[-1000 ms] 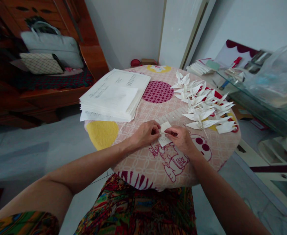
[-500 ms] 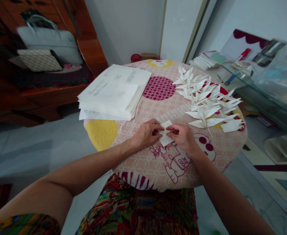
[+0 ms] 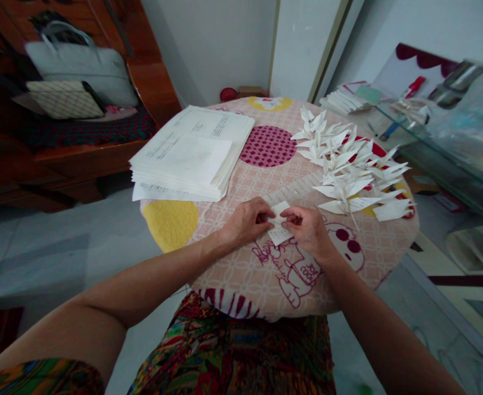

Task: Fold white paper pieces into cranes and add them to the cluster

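A small folded piece of white paper (image 3: 280,235) rests on the round table's patterned pink cloth (image 3: 241,274). My left hand (image 3: 247,221) pinches its left side with curled fingers. My right hand (image 3: 309,230) pinches its right side, thumb and fingers pressed together on the fold. Part of the paper is hidden between the fingers. Several folded white paper cranes (image 3: 350,166) lie in a heap just right of and beyond my right hand.
A thick stack of printed white sheets (image 3: 192,153) sits at the table's far left. A wooden bench (image 3: 72,137) with a grey bag (image 3: 80,68) stands to the left. A glass-topped shelf (image 3: 443,148) with clutter lies close on the right.
My hands and the paper stay in about the same spot, working the fold slightly. The camera view has shifted a little.
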The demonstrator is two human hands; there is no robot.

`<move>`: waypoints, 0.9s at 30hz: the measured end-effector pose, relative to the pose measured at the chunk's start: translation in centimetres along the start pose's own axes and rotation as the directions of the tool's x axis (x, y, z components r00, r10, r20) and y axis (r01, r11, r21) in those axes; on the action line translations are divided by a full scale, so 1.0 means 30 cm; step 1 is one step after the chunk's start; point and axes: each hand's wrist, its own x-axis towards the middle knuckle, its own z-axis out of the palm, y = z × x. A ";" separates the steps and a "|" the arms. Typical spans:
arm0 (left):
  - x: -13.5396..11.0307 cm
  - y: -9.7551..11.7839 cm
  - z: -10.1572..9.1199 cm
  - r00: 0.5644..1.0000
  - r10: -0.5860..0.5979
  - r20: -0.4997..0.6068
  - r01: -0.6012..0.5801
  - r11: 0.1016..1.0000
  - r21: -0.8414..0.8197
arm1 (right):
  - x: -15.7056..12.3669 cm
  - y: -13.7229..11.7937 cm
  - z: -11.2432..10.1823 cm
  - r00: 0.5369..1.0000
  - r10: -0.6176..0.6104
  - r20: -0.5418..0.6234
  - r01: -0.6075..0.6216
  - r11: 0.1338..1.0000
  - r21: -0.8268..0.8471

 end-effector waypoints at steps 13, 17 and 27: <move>0.016 0.024 -0.002 1.000 0.004 0.018 -0.005 0.997 0.080 | -0.044 0.021 -0.099 0.998 -0.054 -0.013 0.053 0.995 -0.088; 0.013 0.021 -0.002 1.000 0.019 0.022 -0.021 0.996 0.084 | -0.071 0.023 -0.144 0.999 -0.016 -0.028 0.010 0.979 -0.204; 0.011 0.013 0.002 0.999 0.031 0.013 -0.032 0.996 0.083 | -0.075 0.024 -0.157 0.988 0.109 0.108 -0.082 0.972 -0.222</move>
